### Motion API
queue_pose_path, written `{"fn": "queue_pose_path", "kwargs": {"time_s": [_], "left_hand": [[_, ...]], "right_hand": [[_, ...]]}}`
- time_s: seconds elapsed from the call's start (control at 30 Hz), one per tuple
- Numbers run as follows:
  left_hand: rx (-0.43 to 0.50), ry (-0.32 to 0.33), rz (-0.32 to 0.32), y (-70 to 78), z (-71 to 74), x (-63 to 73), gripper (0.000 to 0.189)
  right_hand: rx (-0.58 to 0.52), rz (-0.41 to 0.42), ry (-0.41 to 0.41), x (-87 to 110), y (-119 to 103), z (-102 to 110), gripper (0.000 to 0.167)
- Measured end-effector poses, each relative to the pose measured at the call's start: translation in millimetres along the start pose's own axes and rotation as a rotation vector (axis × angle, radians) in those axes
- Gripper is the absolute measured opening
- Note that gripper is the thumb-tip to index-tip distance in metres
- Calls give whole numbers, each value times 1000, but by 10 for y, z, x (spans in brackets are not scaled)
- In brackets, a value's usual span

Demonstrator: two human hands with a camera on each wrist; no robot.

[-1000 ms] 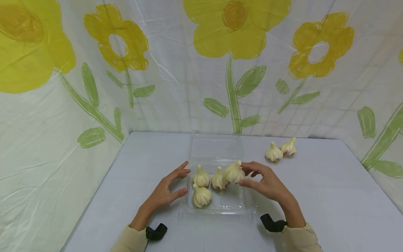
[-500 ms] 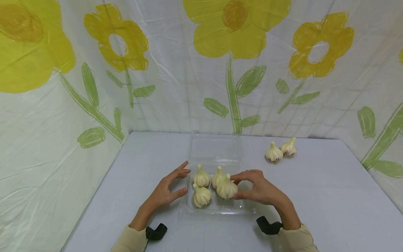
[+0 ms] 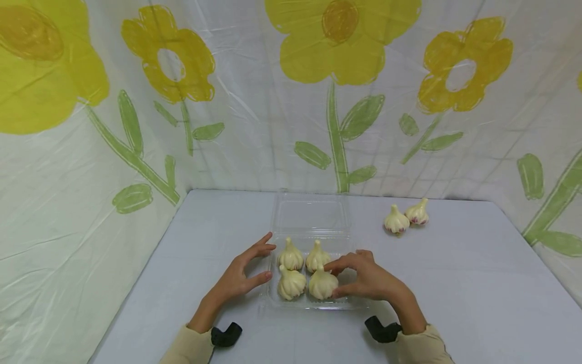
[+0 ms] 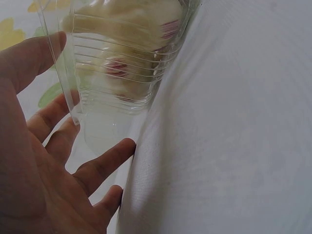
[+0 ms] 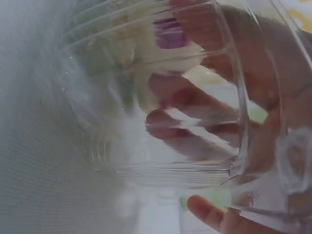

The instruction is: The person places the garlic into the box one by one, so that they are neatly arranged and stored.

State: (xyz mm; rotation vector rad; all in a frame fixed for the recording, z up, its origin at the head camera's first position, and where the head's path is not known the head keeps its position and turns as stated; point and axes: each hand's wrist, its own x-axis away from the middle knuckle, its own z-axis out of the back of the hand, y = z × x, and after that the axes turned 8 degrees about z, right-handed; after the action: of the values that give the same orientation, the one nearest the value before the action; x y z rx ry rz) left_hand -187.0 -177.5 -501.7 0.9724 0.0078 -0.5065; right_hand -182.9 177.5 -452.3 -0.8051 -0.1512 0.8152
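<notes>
Bench, one, pale top, faint crease lines. Behind and to both sides: white sheeting, wrinkled, painted with green stems and leaves; at centre, a large yellow flower, orange middle, flanked by two smaller blooms, white middles. Light: soft, diffuse.

Four pale garlic bulbs, two rows; clear container around them, open

Your garlic bulbs are cream, with purple streaks low on the pair at one o'clock. Your container is clear and colourless, your surface pale bluish white. At twelve, your white backdrop carries a yellow flower with an ochre centre and green leaves. Your sleeves are beige.
</notes>
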Motion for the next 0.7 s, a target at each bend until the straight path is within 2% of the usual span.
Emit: {"fn": "queue_pose_path", "kwargs": {"time_s": [0.7], "left_hand": [[10,-2,35,11,-5,11,57]], "right_hand": [[39,-55,-13,-23,-43,-44,49]]}}
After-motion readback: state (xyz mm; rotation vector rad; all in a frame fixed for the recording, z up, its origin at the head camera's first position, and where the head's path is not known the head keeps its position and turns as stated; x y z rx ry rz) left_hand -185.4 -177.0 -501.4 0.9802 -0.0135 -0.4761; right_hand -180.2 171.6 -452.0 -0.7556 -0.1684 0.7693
